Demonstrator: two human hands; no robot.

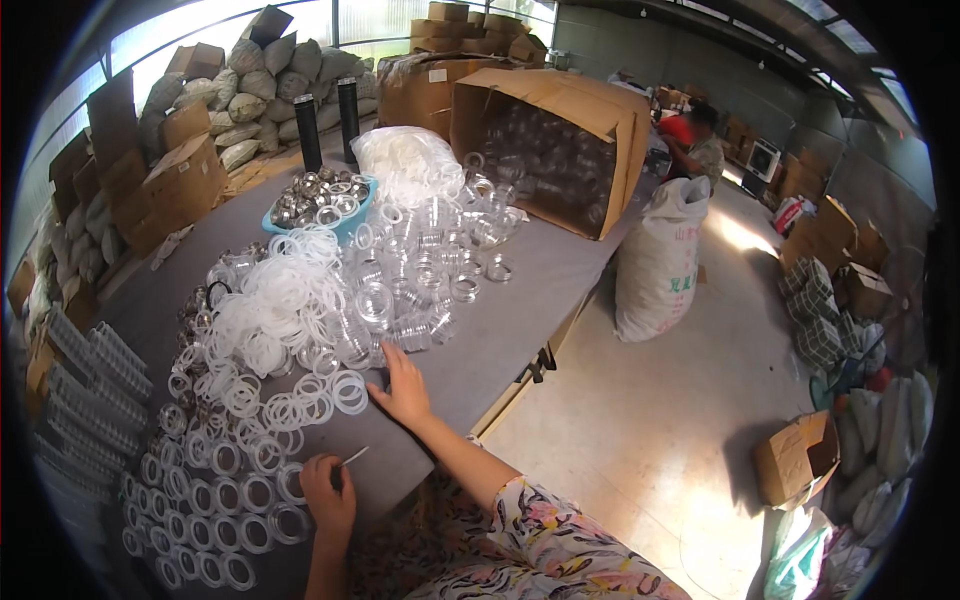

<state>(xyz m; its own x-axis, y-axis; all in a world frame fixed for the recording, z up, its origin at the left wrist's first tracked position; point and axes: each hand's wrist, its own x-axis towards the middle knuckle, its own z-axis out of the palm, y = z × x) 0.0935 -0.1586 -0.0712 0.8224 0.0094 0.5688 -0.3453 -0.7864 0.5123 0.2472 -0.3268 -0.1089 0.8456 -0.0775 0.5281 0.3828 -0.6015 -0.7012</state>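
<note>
My right hand (pixel 404 385) lies flat on the grey table (pixel 545 275) with fingers spread, its fingertips reaching toward the clear plastic lids (pixel 410 325) and touching nothing else I can make out. Beside it sits a loose white ring (pixel 350 392). My left hand (pixel 328 490) is closed around a thin light stick (pixel 353 457) near the table's front edge, next to rows of laid-out rings (pixel 215 490). A heap of white rubber rings (pixel 275 300) fills the table's middle.
A blue bowl of metal rings (pixel 320 200), a bag of white rings (pixel 405 160) and an open tipped cardboard box (pixel 550 140) stand further back. A white sack (pixel 660 260) stands on the floor by the table. A person (pixel 695 140) works beyond it.
</note>
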